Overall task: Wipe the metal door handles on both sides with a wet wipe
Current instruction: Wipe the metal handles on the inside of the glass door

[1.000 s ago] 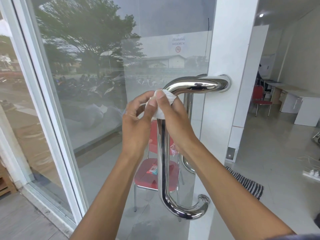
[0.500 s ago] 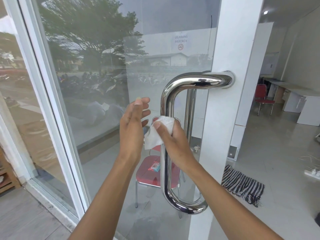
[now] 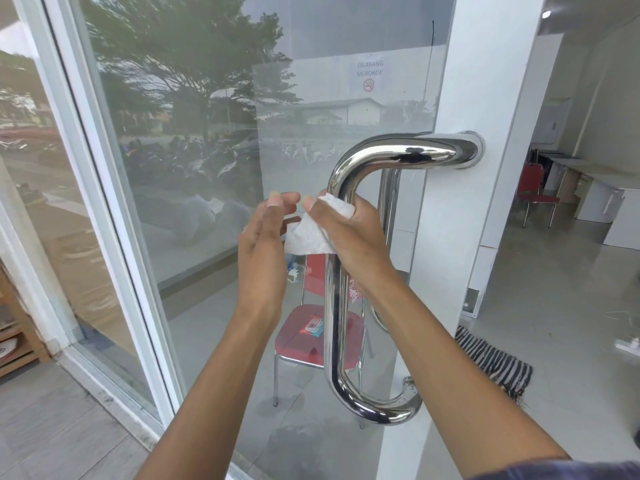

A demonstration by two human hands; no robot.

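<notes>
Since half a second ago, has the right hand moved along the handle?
Yes. The right hand, holding the wipe around the handle, has slid up the vertical bar, closer to the handle's top bend than before.

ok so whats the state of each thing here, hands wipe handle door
right hand: wrapped round the handle's upright bar, wipe under it
left hand: open, fingers relaxed, beside the wipe, holding nothing
wet wipe: crumpled, pressed on the bar, a flap hanging free
metal door handle: shiny, fixed to the door
glass door: reflective; open or closed, cannot tell
</notes>
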